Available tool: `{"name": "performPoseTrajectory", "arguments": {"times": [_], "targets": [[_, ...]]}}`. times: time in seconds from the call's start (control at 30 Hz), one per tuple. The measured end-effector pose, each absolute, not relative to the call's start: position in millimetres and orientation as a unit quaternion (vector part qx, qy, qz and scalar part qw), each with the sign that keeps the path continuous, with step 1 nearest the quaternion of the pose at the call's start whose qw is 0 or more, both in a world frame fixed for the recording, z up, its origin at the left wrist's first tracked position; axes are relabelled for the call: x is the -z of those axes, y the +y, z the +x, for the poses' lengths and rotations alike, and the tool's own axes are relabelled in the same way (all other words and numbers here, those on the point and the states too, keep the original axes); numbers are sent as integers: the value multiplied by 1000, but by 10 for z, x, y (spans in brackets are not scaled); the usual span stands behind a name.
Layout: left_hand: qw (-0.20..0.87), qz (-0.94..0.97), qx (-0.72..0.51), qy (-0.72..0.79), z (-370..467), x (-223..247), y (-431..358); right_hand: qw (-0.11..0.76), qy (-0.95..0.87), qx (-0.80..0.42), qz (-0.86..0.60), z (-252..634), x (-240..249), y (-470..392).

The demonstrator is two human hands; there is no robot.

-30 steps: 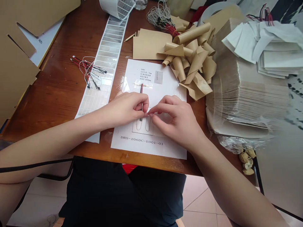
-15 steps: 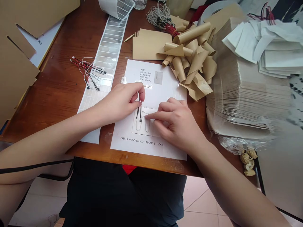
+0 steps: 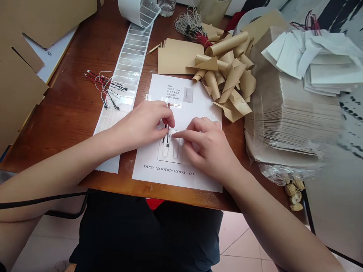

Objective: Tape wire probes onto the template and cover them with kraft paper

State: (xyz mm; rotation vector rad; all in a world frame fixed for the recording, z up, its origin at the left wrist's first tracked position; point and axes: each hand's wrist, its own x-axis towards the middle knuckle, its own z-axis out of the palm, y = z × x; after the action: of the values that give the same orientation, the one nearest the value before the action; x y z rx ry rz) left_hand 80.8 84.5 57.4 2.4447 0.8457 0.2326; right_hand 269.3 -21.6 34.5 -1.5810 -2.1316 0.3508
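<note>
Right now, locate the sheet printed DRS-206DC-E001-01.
In the head view, the sheet lies near the table's front edge, under the left hand and right hand, with the silvery strip left of it and brown paper rolls at upper right.

A slim wire bundle (image 3: 168, 140), red and black above with dark ends below, is laid lengthwise over a white printed sheet (image 3: 147, 156), its middle partly hidden. The sheet is spread flat and marked with a ruled rectangle, within which the dark ends are placed.
</note>
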Motion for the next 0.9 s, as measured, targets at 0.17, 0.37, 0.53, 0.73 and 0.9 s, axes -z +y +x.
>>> {"name": "performPoseTrajectory", "arguments": {"times": [0.17,0.37,0.53,0.73,0.9], "targets": [[254,919,-97,284,774,-547,881,215,-777,-129,-577,2679,-326,-218],[285,923,-66,250,725,-564,953,210,-780,-129,-576,2683,-317,-222],[297,921,-48,249,712,-560,966,209,-780,-131,-576,2684,-327,-222],[307,918,-40,249,719,-556,944,203,-781,-129,-577,2681,-328,-223],[305,917,-36,254,719,-549,955,202,-782,-123,-577,2681,-317,-222]]}}
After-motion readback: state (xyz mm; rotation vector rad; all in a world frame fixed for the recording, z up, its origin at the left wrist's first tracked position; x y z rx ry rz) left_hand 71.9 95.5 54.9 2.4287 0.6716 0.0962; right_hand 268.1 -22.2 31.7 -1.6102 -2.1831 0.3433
